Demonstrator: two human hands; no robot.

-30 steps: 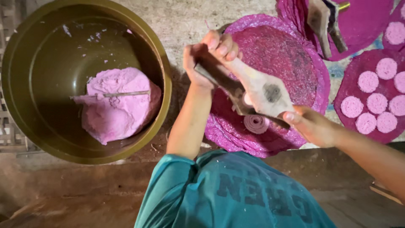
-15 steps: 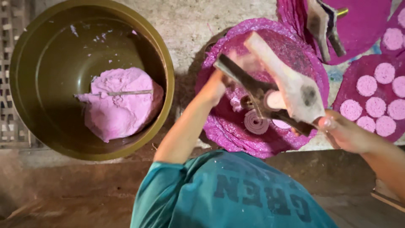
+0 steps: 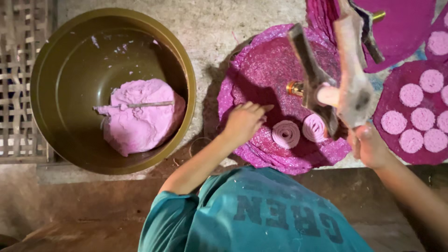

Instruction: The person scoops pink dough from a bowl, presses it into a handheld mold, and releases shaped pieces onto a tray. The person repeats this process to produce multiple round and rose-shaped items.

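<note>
two pink dough coils (image 3: 285, 134) lie just beyond the open left hand (image 3: 243, 122); right hand (image 3: 368, 145) clasps the wooden hinged press (image 3: 343, 74); keep it level.

Our wooden hand press and the pink coils

We see the pale wooden press with dark metal arms (image 3: 347, 79) tilted at two o'clock; two pink spiral dough coils (image 3: 286, 134) lie flat on the round magenta woven mat (image 3: 261, 70), centre-right.

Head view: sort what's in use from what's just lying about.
In use: wooden press in the right hand; left hand on the purple mat; two pink coils.

Lying about: bowl of pink dough; mat of pink discs; woven tray.
</note>
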